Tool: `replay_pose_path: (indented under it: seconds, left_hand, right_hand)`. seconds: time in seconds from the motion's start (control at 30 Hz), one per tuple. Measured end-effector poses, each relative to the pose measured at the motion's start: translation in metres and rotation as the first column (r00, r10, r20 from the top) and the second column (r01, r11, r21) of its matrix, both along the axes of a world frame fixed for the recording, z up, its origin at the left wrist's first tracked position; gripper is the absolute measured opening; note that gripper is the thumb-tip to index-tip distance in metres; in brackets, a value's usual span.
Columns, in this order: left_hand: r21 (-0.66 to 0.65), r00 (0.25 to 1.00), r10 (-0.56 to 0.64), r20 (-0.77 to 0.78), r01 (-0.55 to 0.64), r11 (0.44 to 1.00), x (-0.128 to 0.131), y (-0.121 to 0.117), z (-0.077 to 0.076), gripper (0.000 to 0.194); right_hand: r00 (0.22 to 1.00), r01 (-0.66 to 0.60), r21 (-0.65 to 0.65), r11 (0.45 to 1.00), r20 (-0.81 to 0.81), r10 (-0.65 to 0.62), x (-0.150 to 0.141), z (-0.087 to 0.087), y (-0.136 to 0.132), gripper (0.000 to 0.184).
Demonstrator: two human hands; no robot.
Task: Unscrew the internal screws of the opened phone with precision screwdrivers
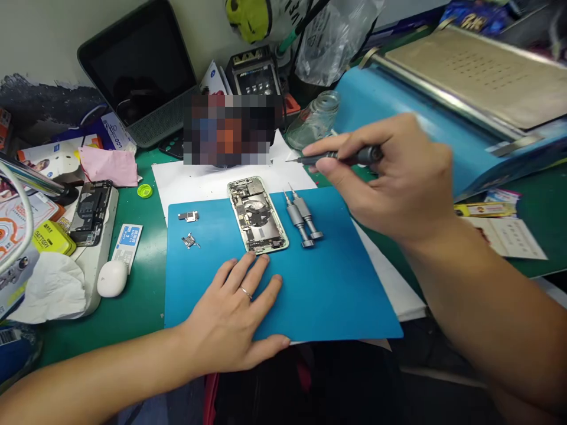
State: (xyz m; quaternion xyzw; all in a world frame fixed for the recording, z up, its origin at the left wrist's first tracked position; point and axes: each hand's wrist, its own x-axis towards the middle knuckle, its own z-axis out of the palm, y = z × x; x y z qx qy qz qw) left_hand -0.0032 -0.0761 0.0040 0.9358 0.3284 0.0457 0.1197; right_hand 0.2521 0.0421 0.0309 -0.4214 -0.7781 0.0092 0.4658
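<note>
Phone [257,217], opened, on blue mat [328,289]; left hand [230,319], fingers spread, at phone's near edge; right hand [394,177] pinching screwdriver [370,156].

1. Left forearm [115,369] slants in from lower left.
2. Left hand [230,316], lower centre, lies palm down, fingers spread.
3. Right forearm [487,289] slants in from lower right.
4. Right hand [392,171], right of centre, pinches thumb and fingers leftward.

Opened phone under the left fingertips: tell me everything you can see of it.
The phone lies with its insides exposed, slightly angled, mostly on the blue mat, its far end reaching over white paper. A pale, round-cornered frame encloses silvery, metal-looking plates and dark parts, with a dark rounded shape mid-body. Two fingers of the left hand seem to touch its near edge.
</note>
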Motion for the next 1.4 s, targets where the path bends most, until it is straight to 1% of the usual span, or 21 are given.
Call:
replay_pose_path:
  seconds: [0.03,0.1,0.17,0.23,0.27,0.3,0.37,0.4,0.47,0.6,0.73,0.83,0.97,1.07,1.2,1.3,1.4]
  left_hand:
    - [0.001,1.000,0.003,0.001,-0.003,1.000,0.000,0.000,0.000,0.077]
    - [0.007,1.000,0.005,0.007,-0.005,1.000,-0.001,0.000,0.000,0.077]
    - [0.010,1.000,0.004,0.014,-0.004,1.000,-0.001,0.001,0.000,0.077]
    - [0.013,1.000,0.002,0.016,-0.003,1.000,-0.001,0.001,0.000,0.077]
    - [0.013,1.000,0.002,0.013,-0.002,1.000,-0.001,0.001,-0.001,0.077]
    - [0.016,1.000,0.003,0.010,-0.003,1.000,-0.001,0.002,-0.001,0.077]
    - [0.024,1.000,0.000,0.006,0.000,1.000,0.000,0.002,-0.001,0.077]
    - [0.027,1.000,-0.001,0.005,0.001,1.000,0.000,0.002,-0.001,0.077]
    - [0.035,1.000,-0.003,0.006,0.003,0.999,0.000,0.003,0.000,0.076]
    - [0.038,1.000,-0.004,0.010,0.003,0.999,0.000,0.003,0.000,0.075]
    - [0.039,1.000,-0.005,0.016,0.004,0.999,0.000,0.003,0.000,0.074]
    - [0.042,1.000,-0.010,0.011,0.009,0.999,0.000,0.003,0.000,0.074]
    - [0.046,1.000,-0.015,0.017,0.014,0.999,0.000,0.004,-0.001,0.074]
    - [0.062,0.999,-0.018,0.035,0.016,0.998,-0.001,0.005,-0.003,0.075]
    - [0.068,0.999,-0.018,0.049,0.015,0.998,-0.001,0.005,-0.004,0.074]
    - [0.071,0.998,-0.020,0.058,0.016,0.997,-0.001,0.005,-0.004,0.074]
    - [0.075,0.999,-0.019,0.046,0.016,0.997,-0.001,0.004,-0.004,0.074]
  right_hand:
    - [0.999,0.031,-0.011,0.999,0.044,-0.030,0.005,-0.001,-0.006,0.011]
    - [0.992,0.087,-0.056,0.995,0.097,-0.081,0.013,-0.008,-0.017,0.010]
    - [0.989,0.129,-0.127,0.983,0.089,-0.119,0.017,-0.021,-0.026,0.008]
    - [0.990,0.136,-0.211,0.968,0.063,-0.126,0.018,-0.035,-0.033,0.002]
    - [0.992,0.126,-0.256,0.958,0.040,-0.119,0.018,-0.041,-0.035,0.007]
    - [0.994,0.110,-0.290,0.951,0.033,-0.105,0.017,-0.046,-0.037,0.017]
    - [0.998,0.055,-0.379,0.924,0.014,-0.053,0.015,-0.051,-0.041,0.033]
    - [0.999,0.029,-0.416,0.909,0.000,-0.032,0.014,-0.052,-0.044,0.036]
    - [0.999,-0.001,-0.465,0.885,-0.045,-0.023,0.014,-0.053,-0.050,0.035]
    - [0.991,0.052,-0.459,0.887,-0.088,-0.104,0.017,-0.056,-0.065,0.033]
    - [0.991,0.104,-0.381,0.918,-0.039,-0.129,0.016,-0.060,-0.079,0.030]
    - [0.989,0.135,-0.339,0.931,-0.005,-0.145,0.013,-0.060,-0.083,0.029]
    - [0.987,0.159,-0.335,0.929,0.031,-0.158,0.013,-0.060,-0.082,0.026]
    - [0.991,0.134,-0.366,0.921,0.061,-0.120,0.016,-0.060,-0.081,0.023]
    - [0.996,0.046,-0.395,0.917,0.086,-0.013,0.019,-0.060,-0.083,0.025]
    - [0.989,0.006,-0.380,0.925,0.141,0.051,0.020,-0.061,-0.081,0.030]
    - [0.977,0.011,-0.347,0.938,0.203,0.064,0.017,-0.063,-0.078,0.032]
